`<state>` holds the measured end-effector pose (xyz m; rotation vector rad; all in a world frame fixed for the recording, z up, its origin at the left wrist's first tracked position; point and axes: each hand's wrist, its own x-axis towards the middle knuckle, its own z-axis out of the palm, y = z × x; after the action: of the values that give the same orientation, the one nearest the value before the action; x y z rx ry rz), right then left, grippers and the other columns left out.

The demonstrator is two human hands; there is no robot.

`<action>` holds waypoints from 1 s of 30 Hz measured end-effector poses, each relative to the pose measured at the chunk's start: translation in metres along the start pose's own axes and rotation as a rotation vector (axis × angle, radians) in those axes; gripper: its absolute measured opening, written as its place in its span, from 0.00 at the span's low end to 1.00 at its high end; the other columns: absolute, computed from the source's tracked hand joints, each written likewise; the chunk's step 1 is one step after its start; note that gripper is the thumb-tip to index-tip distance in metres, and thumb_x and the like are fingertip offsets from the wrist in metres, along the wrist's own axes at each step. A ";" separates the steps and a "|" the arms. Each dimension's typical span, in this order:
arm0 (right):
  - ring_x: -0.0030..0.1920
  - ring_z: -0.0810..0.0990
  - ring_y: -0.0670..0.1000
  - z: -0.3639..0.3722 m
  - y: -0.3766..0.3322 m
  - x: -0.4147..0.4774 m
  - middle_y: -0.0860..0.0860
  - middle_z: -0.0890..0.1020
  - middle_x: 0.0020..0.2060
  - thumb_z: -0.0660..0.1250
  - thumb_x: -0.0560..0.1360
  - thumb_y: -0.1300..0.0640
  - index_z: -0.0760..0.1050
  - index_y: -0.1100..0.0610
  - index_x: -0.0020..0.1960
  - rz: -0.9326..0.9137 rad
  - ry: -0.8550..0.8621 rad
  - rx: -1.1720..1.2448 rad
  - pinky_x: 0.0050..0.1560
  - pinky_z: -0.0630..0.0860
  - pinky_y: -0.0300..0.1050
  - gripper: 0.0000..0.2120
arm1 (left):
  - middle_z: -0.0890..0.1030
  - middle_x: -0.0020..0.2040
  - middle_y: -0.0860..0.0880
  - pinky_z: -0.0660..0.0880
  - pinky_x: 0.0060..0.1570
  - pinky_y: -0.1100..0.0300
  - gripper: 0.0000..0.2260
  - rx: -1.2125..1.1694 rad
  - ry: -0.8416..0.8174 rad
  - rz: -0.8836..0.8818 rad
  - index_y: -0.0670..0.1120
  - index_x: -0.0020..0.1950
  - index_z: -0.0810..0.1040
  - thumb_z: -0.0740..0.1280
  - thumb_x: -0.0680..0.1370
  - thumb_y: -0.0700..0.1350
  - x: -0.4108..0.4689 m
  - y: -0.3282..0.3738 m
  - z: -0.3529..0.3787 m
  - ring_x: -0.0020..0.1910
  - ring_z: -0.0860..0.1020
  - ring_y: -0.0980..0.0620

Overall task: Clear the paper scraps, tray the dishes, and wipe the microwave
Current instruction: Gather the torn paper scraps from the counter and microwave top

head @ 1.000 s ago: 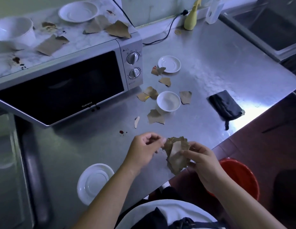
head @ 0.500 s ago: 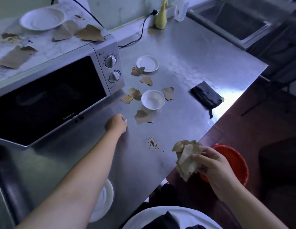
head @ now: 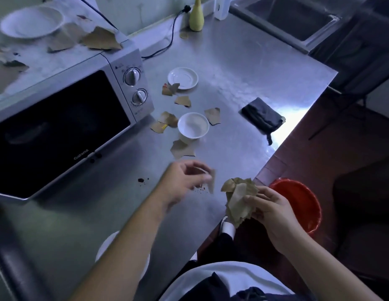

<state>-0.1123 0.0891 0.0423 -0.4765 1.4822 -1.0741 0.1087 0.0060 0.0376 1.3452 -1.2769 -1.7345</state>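
while the right hand (head: 269, 210) is gripping a wad of brown paper scraps (head: 239, 199) with fingers curling round it, at the near edge of the steel counter (head: 232, 59) and just beside the red bin (head: 297, 203) on the floor, the left hand (head: 184, 181) is hovering over the counter, motion-blurred, fingers curling in and pinching a small scrap (head: 212, 181) at the tips. small scrap is hanging just left of the wad, apart from it. loose scraps (head: 181, 148) are lying around the white bowl (head: 193, 125) mid-counter, and another scrap (head: 169, 89) is overlapping the rim of the saucer (head: 182, 77) further back. more scraps (head: 101, 39) and a white plate (head: 31, 21) are sitting on top of the microwave (head: 58, 118) at left, door closed. dark cloth (head: 263, 117) is lying folded near the counter's right edge. dark stain (head: 141, 180) is showing on the counter left of the left hand. another plate (head: 106, 246) is sitting at the near edge, partly hidden under the left forearm.
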 end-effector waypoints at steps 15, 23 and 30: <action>0.47 0.83 0.60 -0.003 -0.035 0.075 0.63 0.85 0.49 0.74 0.66 0.63 0.82 0.63 0.50 0.094 -0.489 -0.052 0.52 0.80 0.51 0.13 | 0.79 0.31 0.56 0.74 0.36 0.65 0.06 0.183 0.381 -0.008 0.50 0.42 0.82 0.75 0.72 0.40 0.003 0.001 0.080 0.30 0.74 0.61; 0.39 0.83 0.59 -0.043 -0.085 0.141 0.62 0.84 0.40 0.74 0.65 0.65 0.82 0.60 0.41 0.130 -0.557 -0.049 0.39 0.81 0.46 0.05 | 0.79 0.32 0.57 0.71 0.34 0.69 0.07 0.287 0.489 -0.009 0.54 0.42 0.80 0.74 0.71 0.42 0.063 0.031 0.133 0.28 0.72 0.61; 0.36 0.82 0.53 -0.075 -0.121 0.197 0.57 0.84 0.37 0.72 0.67 0.68 0.81 0.58 0.41 0.150 -0.544 -0.075 0.33 0.78 0.41 0.07 | 0.80 0.33 0.58 0.70 0.30 0.65 0.04 0.307 0.902 -0.275 0.53 0.41 0.79 0.73 0.74 0.46 0.110 0.001 0.073 0.31 0.77 0.58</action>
<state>-0.2618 -0.1017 0.0250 -0.6414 1.0566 -0.6975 0.0052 -0.0663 -0.0006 2.2061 -0.8544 -0.8546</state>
